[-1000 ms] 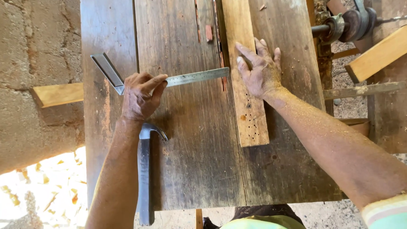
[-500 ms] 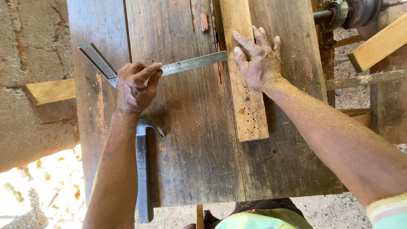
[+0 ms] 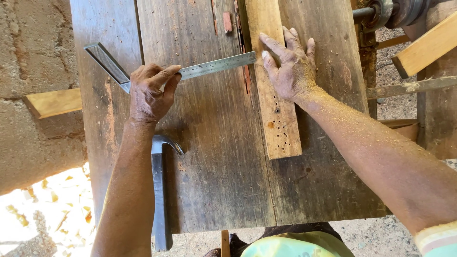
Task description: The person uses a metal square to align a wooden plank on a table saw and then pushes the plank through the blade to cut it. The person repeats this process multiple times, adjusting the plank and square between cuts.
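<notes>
Left hand (image 3: 148, 93) gripping metal try square (image 3: 181, 70) near worktop (image 3: 214, 181) far edge, fingers wrapped over it. Right hand (image 3: 289, 66) flat, fingers spread on wood strip (image 3: 278, 123). Hammer (image 3: 161, 190) by near-left edge.

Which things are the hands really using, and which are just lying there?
In use:
- metal square, under the left hand
- pale wooden plank, pressed by the right hand

Lying about:
- claw hammer on the dark worktable
- wood offcut at the left
</notes>
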